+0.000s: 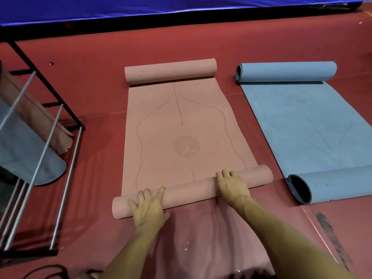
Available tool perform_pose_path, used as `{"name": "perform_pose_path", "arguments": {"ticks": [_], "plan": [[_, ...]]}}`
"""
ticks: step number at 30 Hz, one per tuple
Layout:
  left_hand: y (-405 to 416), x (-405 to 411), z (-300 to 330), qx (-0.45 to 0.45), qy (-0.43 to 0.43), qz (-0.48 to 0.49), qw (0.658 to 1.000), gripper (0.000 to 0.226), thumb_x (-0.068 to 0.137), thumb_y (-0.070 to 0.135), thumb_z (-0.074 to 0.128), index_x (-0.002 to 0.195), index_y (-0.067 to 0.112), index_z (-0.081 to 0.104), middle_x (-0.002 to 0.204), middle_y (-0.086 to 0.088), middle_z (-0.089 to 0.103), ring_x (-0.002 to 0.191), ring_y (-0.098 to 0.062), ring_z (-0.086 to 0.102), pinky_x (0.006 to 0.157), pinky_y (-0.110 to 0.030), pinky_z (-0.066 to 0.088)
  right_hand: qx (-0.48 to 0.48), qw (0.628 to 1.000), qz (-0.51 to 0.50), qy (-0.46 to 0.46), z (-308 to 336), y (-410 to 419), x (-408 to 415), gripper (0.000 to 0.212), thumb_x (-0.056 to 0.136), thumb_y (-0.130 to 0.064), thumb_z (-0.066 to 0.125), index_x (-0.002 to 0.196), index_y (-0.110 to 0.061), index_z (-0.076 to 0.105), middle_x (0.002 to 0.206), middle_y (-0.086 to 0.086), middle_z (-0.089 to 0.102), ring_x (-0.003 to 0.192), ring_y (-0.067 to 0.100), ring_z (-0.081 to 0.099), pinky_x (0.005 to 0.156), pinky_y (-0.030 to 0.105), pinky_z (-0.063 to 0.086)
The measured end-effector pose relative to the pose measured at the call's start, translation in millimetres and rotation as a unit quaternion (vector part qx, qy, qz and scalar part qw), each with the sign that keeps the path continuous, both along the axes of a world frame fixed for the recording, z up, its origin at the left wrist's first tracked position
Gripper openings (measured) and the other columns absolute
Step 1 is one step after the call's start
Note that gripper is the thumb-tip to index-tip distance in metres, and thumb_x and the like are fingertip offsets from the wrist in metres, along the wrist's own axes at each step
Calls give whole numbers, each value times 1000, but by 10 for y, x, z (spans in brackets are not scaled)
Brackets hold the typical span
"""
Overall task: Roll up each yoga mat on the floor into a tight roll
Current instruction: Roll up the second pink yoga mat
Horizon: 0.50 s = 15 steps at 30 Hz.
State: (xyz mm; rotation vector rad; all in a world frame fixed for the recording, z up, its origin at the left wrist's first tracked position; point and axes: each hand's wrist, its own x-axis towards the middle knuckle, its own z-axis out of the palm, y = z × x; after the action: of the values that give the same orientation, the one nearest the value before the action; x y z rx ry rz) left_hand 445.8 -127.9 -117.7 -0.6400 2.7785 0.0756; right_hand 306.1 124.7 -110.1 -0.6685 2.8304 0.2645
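Pink mat [177,125] on red floor [90,87], near end rolled, far end curled too; left hand [148,208] and right hand [231,185] both flat on the near roll [191,191], fingers straight, pressing (not gripping); blue mat [310,121] lies beside it on the right, both ends curled.

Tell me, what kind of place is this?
Probably a gym or yoga studio: a pink yoga mat and a blue yoga mat lie on red floor, and a metal rack holds rolled mats.
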Motion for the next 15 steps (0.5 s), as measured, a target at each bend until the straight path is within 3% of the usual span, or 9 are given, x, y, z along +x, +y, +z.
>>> {"name": "perform_pose_path", "arguments": {"ticks": [3,7,11,15], "plan": [[-120,-45,-51,-9,16,-30,999,85,82,57,74,156,46,34,142,0,50,136,-24,42,116,-59,26,-10,1000,17,-9,-34,34,-57,38,92,-9,53,129,-13,51,128,6,58,118,31,54,103,40,45],[-296,-102,-45,26,47,-52,997,65,82,55,76,137,35,50,133,7,61,128,-20,54,111,-50,33,4,999,15,-36,-30,3,-194,48,88,-35,65,133,-18,61,143,8,51,137,41,38,120,53,29],[-285,-16,-166,5,88,-58,994,69,74,52,83,134,26,62,133,-13,60,121,-36,54,108,-58,39,-20,1000,-12,-3,-69,-30,-211,43,84,-33,69,126,-26,66,126,5,52,108,33,49,97,42,47],[-286,-43,-179,-8,126,-54,990,77,68,66,65,133,25,65,115,-16,62,107,-38,53,103,-56,42,-36,999,-2,20,-144,48,-180,41,78,-25,78,117,-20,65,111,5,60,95,30,57,85,40,51]]}}
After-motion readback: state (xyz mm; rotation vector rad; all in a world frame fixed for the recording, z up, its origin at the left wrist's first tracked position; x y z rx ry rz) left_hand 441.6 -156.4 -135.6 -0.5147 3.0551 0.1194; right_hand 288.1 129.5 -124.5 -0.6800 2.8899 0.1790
